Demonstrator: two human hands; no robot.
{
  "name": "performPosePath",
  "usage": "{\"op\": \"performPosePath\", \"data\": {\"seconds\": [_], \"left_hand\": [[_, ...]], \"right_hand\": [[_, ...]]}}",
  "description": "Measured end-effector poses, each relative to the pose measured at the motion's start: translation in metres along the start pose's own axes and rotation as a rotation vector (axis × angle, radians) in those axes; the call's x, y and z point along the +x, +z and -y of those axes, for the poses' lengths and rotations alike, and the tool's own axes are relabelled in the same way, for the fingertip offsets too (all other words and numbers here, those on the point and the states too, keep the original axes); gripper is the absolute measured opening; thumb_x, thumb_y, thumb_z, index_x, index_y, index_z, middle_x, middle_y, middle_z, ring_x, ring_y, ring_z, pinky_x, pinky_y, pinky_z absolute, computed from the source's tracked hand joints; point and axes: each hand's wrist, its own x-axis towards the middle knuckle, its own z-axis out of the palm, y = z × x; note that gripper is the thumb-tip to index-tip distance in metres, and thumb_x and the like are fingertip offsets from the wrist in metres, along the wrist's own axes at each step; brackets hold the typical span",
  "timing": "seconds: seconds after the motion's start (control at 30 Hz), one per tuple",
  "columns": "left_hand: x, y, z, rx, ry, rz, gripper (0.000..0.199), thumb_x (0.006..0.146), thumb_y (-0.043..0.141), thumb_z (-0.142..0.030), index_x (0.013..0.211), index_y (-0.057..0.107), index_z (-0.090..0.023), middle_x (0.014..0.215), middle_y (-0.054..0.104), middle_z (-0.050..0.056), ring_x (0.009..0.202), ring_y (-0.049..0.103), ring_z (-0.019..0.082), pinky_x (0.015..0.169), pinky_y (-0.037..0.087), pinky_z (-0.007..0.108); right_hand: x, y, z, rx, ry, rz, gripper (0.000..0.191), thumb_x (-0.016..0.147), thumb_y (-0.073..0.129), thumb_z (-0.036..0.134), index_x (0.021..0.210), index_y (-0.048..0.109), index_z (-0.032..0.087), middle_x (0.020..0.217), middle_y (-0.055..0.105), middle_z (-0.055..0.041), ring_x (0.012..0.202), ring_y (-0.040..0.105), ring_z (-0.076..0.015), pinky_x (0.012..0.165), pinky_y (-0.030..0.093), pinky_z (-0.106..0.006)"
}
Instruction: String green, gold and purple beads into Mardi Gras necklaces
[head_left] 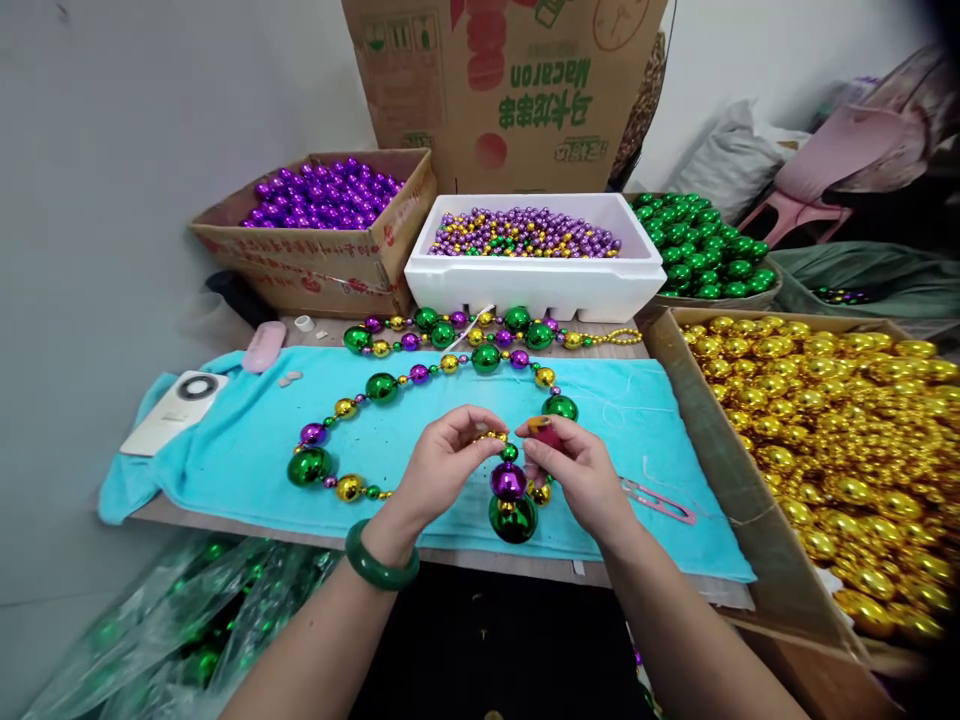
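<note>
A bead necklace (382, 387) of green, purple and gold balls lies in a loop on the turquoise towel (225, 420). My left hand (444, 458) pinches it by small gold beads close to where its strands meet. Below the fingertips, a purple ball (508, 481) and a large green ball (514, 519) hang together. Facing it, my right hand (585, 475) is closed around a small red object (545, 432) with a yellow-orange end, possibly a lighter. The two sets of fingertips almost meet; any thread between them is too fine to make out.
Pink thread snips (660, 500) lie right of my right hand. A second bead strand (442, 333) rests before a white foam box (536, 280) of mixed beads. Cartons of purple (300, 265) and gold balls (720, 440) flank the towel. A phone (176, 415) lies left.
</note>
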Motion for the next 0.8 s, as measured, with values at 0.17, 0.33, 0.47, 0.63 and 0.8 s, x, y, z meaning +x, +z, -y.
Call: {"op": "performPosePath", "data": {"seconds": [0.17, 0.33, 0.47, 0.63, 0.8], "left_hand": [[-0.005, 0.003, -0.001, 0.11, -0.011, 0.003, 0.017, 0.076, 0.062, -0.02, 0.092, 0.06, -0.016, 0.084, 0.064, 0.002, 0.079, 0.059, 0.012, 0.07, 0.045, 0.023], [-0.007, 0.009, -0.004, 0.251, 0.026, -0.017, 0.017, 0.078, 0.058, -0.019, 0.095, 0.06, -0.017, 0.086, 0.065, 0.003, 0.081, 0.061, 0.014, 0.073, 0.047, 0.025], [-0.008, 0.013, -0.003, 0.309, 0.047, -0.034, 0.017, 0.078, 0.057, -0.018, 0.095, 0.06, -0.018, 0.093, 0.066, 0.003, 0.082, 0.062, 0.014, 0.073, 0.048, 0.026], [-0.008, 0.017, 0.0, 0.379, 0.059, -0.061, 0.016, 0.078, 0.057, -0.018, 0.094, 0.06, -0.019, 0.095, 0.067, 0.003, 0.08, 0.063, 0.013, 0.073, 0.05, 0.026], [-0.007, 0.02, 0.003, 0.463, 0.107, -0.092, 0.018, 0.079, 0.056, -0.016, 0.095, 0.06, -0.02, 0.096, 0.067, 0.002, 0.084, 0.064, 0.014, 0.078, 0.05, 0.028]], "right_hand": [[0.0, 0.0, 0.003, -0.074, -0.041, 0.004, 0.027, 0.068, 0.066, 0.037, 0.082, 0.064, 0.014, 0.059, 0.049, 0.0018, 0.052, 0.04, -0.0088, 0.047, 0.031, -0.022], [-0.001, 0.0, 0.005, -0.09, -0.055, 0.018, 0.024, 0.07, 0.065, 0.037, 0.077, 0.062, 0.014, 0.061, 0.049, 0.0013, 0.054, 0.039, -0.0089, 0.048, 0.03, -0.023], [0.001, -0.001, 0.002, -0.064, -0.033, 0.038, 0.024, 0.068, 0.066, 0.037, 0.073, 0.06, 0.014, 0.058, 0.046, 0.0026, 0.051, 0.036, -0.0076, 0.046, 0.027, -0.022], [0.0, -0.004, 0.0, -0.121, -0.036, 0.051, 0.025, 0.072, 0.061, 0.04, 0.069, 0.058, 0.015, 0.054, 0.041, 0.0037, 0.05, 0.035, -0.0087, 0.047, 0.027, -0.023], [-0.001, -0.004, 0.0, -0.322, -0.108, -0.038, 0.022, 0.069, 0.059, 0.036, 0.061, 0.051, 0.017, 0.056, 0.04, 0.0034, 0.055, 0.036, -0.01, 0.051, 0.029, -0.024]]}}
